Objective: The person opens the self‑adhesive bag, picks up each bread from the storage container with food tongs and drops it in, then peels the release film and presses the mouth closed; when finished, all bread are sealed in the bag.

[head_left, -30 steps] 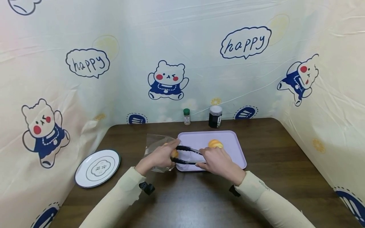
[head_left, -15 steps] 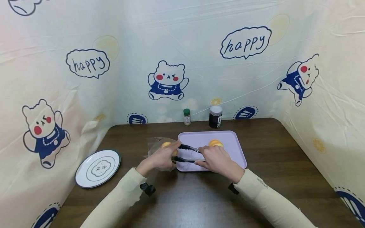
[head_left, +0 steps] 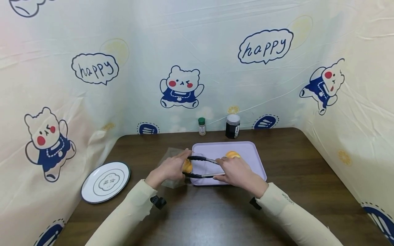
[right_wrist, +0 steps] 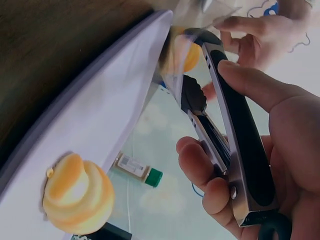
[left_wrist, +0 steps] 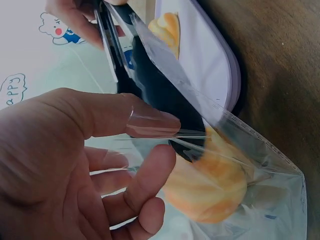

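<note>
My left hand (head_left: 172,167) pinches the mouth of a clear plastic bag (left_wrist: 270,217) between thumb and index finger. A golden bread bun (left_wrist: 215,195) lies inside the bag, partly behind the creased film. My right hand (head_left: 238,172) grips a pair of metal tongs (right_wrist: 240,120) with black handle pads and black tips. The tongs' arms stand apart, tips at the bag's mouth; in the left wrist view one tip overlaps the bun. A second swirled bun (right_wrist: 80,200) sits on the lilac tray (head_left: 209,147), partly behind the right hand in the head view.
A white plate (head_left: 92,184) with a dark rim lies at the left of the brown table (head_left: 200,215). Behind the tray stand a green-capped spice bottle (head_left: 201,128) and a dark jar (head_left: 231,130) with a white lid. Printed curtains (head_left: 215,92) surround the table.
The tongs' arms have spread wider, and their tips have shifted slightly left. My left hand has moved a little left with the bag, and the bagged bun now shows between the tips.
</note>
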The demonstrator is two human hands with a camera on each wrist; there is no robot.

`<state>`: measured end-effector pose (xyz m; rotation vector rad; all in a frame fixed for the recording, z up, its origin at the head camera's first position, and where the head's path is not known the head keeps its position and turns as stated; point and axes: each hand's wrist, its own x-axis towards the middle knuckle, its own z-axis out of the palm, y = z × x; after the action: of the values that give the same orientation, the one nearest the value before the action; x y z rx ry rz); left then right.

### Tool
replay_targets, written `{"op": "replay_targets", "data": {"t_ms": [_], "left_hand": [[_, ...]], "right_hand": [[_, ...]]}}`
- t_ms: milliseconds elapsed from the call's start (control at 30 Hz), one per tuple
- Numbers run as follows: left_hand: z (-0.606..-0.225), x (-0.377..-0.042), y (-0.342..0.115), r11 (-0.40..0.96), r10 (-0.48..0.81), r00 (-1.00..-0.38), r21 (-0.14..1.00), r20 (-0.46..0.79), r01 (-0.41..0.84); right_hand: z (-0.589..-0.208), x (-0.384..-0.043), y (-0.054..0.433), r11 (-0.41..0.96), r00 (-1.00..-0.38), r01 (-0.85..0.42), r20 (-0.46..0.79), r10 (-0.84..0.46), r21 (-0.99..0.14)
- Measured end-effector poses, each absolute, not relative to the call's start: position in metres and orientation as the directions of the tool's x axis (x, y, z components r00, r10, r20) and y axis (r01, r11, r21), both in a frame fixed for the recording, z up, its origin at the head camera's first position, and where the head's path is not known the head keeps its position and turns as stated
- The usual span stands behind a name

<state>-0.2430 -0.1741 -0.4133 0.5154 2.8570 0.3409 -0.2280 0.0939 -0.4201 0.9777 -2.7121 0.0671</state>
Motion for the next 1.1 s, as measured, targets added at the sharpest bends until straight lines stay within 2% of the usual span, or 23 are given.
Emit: {"op": "replay_targets", "data": {"t_ms": [200, 433, 800, 1100], "left_hand": [[-0.414, -0.244, -0.177, 0.908, 0.367, -0.916, 0.276, -0.16, 0.315], [-0.414, -0.245, -0.179, 0.905, 0.373, -0.918, 0.273, -0.134, 0.327], [-0.414, -0.247, -0.178, 0.899, 0.373, -0.925, 0.275, -0.072, 0.341], [-0.415, -0.247, -0.178, 0.897, 0.36, -0.93, 0.302, -0.074, 0.323]], "right_hand": [[-0.411, -0.226, 0.106, 0.778, -0.766, -0.626, 0.22, -0.604, -0.043], [-0.399, -0.224, 0.13, 0.781, -0.777, -0.618, 0.222, -0.589, -0.093], [-0.395, -0.228, 0.17, 0.837, -0.839, -0.534, 0.201, -0.506, -0.124], [-0.398, -0.231, 0.202, 0.89, -0.897, -0.439, 0.122, -0.426, -0.125]]}}
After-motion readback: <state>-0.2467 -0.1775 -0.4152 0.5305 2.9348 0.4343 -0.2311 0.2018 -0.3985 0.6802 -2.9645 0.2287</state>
